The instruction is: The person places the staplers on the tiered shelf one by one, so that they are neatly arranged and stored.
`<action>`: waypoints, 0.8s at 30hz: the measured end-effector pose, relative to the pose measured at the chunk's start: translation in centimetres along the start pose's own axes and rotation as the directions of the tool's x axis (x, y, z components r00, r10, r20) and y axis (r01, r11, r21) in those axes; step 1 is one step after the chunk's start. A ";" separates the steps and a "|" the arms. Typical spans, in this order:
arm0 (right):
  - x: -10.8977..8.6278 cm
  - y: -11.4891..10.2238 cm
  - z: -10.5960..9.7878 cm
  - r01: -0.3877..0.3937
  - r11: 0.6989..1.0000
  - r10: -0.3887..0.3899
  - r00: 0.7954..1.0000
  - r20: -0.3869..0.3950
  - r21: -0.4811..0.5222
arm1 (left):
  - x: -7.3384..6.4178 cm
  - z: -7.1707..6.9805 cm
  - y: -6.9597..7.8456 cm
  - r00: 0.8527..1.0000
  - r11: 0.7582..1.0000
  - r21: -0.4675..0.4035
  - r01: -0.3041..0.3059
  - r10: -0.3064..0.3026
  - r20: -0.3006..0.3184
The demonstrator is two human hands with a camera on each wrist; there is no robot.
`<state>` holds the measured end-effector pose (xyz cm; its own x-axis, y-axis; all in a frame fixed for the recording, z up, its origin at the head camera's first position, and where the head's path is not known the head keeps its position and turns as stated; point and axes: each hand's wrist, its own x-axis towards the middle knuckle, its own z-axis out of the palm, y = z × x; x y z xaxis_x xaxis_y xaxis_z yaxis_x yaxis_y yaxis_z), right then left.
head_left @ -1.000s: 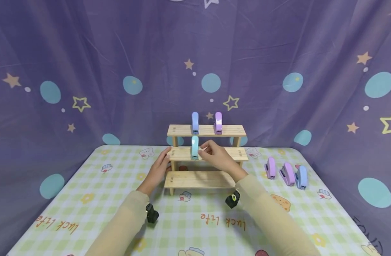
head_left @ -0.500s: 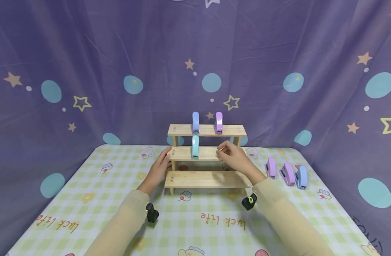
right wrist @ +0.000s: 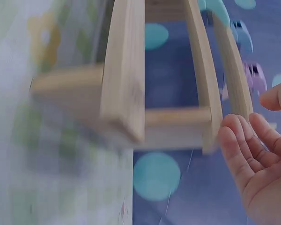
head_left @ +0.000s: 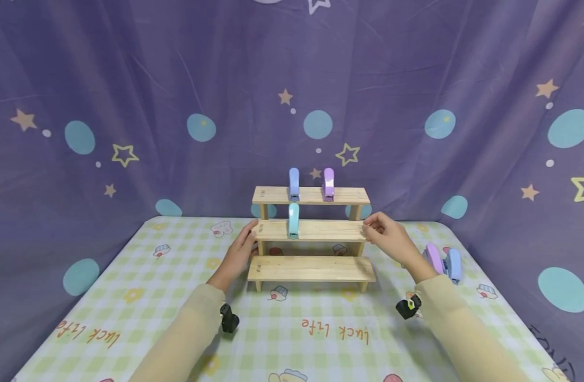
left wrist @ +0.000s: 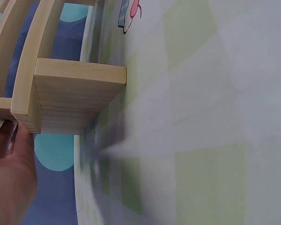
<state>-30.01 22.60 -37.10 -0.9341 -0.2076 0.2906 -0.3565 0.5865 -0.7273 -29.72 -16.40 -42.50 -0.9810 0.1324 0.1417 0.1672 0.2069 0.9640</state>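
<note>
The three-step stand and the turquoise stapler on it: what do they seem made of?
The stand looks like pale, matte, perhaps unvarnished wood: grain lines run lengthwise. The turquoise stapler looks like glossy plastic, judging by its even colour and slight shine, though painted metal is possible.

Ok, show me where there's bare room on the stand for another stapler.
The bottom shelf is bare end to end. On the middle shelf, the stretch between the teal stapler and the right grip is free. The top shelf is most crowded, with the blue stapler and purple stapler near its middle, though bare wood lies outside each.
</note>
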 end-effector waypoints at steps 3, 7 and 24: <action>-0.6 1.1 -1.1 -0.029 0.999 0.029 0.999 -0.014 -0.036 | 0.1 0.0 -0.2 1.000 1.000 -0.007 0.008 -0.008 -0.002; -1.4 2.3 -2.4 -0.050 0.995 0.046 0.998 -0.044 -0.086 | 0.2 0.0 -0.3 1.000 1.000 -0.007 0.009 -0.009 -0.002; -4.1 6.4 -5.4 -0.177 0.971 0.162 0.981 -0.102 -0.161 | 0.2 0.1 0.2 1.000 0.999 -0.034 0.031 -0.030 0.006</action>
<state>-28.40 31.47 -39.59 -0.9726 -0.0287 0.2308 -0.1776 0.7322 -0.6575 -29.84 -16.27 -42.28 -0.9850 0.1320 0.1109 0.1336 0.1780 0.9749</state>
